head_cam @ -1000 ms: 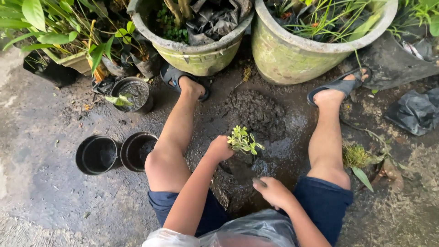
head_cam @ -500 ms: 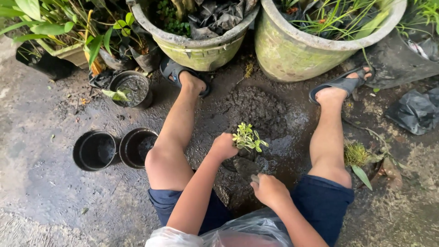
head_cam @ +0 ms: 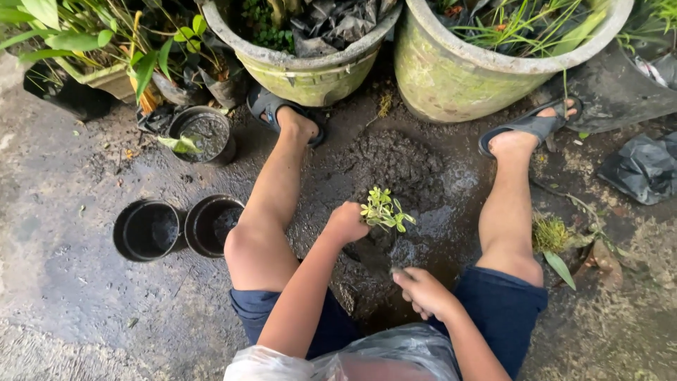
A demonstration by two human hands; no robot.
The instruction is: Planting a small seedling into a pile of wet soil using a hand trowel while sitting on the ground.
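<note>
Gripping a small green seedling [head_cam: 384, 210], left hand [head_cam: 345, 223] closed; right hand [head_cam: 423, 291] touches wet soil [head_cam: 395, 166].

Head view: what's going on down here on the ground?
A person squats on wet concrete over a soil heap. The left hand holds a small green seedling upright just above the wet soil. The right hand is lower, fingers curled with mud on them, close to the dark patch under the seedling. Two black pots sit empty beside the left knee, and big green planters stand behind the heap.
</note>
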